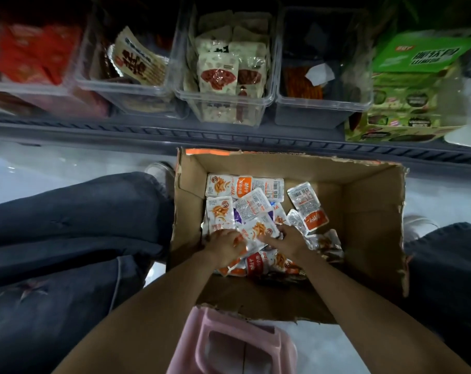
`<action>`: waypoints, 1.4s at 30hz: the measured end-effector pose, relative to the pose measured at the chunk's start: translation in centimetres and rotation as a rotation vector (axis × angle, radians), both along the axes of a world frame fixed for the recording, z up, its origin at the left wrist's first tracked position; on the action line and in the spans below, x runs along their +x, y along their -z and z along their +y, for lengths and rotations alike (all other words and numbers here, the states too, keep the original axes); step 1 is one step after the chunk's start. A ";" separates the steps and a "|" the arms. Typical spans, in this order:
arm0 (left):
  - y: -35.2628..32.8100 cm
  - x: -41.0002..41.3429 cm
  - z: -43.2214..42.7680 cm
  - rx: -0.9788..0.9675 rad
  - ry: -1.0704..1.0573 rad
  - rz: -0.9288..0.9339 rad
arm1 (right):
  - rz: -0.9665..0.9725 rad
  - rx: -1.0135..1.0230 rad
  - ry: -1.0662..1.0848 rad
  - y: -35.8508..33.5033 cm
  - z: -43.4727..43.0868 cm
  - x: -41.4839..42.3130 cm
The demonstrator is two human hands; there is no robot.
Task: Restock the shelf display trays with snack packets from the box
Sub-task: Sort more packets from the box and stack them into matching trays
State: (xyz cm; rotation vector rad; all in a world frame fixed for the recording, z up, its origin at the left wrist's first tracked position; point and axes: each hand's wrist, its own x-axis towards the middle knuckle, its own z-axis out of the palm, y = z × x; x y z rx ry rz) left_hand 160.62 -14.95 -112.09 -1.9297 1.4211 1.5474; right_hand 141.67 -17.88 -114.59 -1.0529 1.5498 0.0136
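Note:
An open cardboard box (369, 220) stands on the floor between my knees, its left half holding several white-and-orange snack packets (245, 186). Both hands are down inside it. My left hand (224, 245) curls over packets near the box's left wall. My right hand (285, 240) presses on the pile beside it, fingers gripping the edge of one packet (258, 229) that lies between the two hands. Above the box, clear display trays line the shelf; the tray right of centre (323, 101) holds only a few dark packets.
The middle tray (223, 103) is packed with white-and-red packets, and trays to the left hold red and beige ones. A green carton (406, 85) stands at the shelf's right. A pink plastic stool (229, 344) sits below me. Jeans-clad legs flank the box.

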 end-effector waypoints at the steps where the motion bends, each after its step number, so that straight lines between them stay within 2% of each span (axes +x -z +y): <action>1: 0.1 -0.2 0.2 0.002 -0.010 0.029 | 0.006 0.015 0.008 0.0 0.1 0.1; 3: -0.2 -0.5 0.4 0.046 -0.127 0.088 | 0.059 0.029 0.001 0.1 0.2 0.2; 6: -0.9 -0.9 0.0 0.051 -0.169 0.123 | 0.228 -0.028 -0.127 -0.4 0.1 0.0; 9: -1.9 -0.6 -1.2 0.039 -0.194 0.074 | 0.237 -0.046 -0.042 -1.3 -0.4 -0.9; 12: -2.5 0.0 -2.1 0.048 -0.281 0.024 | 0.128 -0.021 0.168 -2.9 -1.1 -2.1; 18: -5.5 -1.1 -2.4 0.059 -0.363 0.140 | -0.217 0.027 0.500 -6.9 -2.1 -5.0; 21: -6.9 -2.1 -2.5 0.085 -0.456 0.236 | -0.327 0.051 0.472 -9.8 -2.0 -5.5; 23: -7.6 -2.7 -2.8 0.107 -0.576 0.375 | -0.383 0.051 0.419 -11.4 -2.1 -5.6; 26: -10.6 -3.5 -3.9 0.075 -0.718 0.608 | -0.507 0.056 0.385 -14.1 -2.6 -5.5; 29: -14.5 -4.3 -5.5 -0.040 -0.763 0.683 | -0.556 0.028 0.345 -17.5 -3.3 -5.7; 32: -18.2 -5.1 -7.4 -0.206 -0.657 0.624 | -0.443 -0.109 0.186 -21.2 -3.8 -6.3; 36: -24.1 -6.0 -9.0 -0.351 -0.463 0.608 | -0.363 -0.526 0.228 -27.4 -5.2 -7.3; 39: -28.3 -7.1 -9.2 -0.389 -0.421 0.693 | -0.230 -0.815 0.045 -32.2 -6.0 -7.9; 42: -32.1 -8.4 -9.6 -0.291 -0.481 0.892 | -0.132 -0.949 -0.059 -35.5 -6.0 -8.1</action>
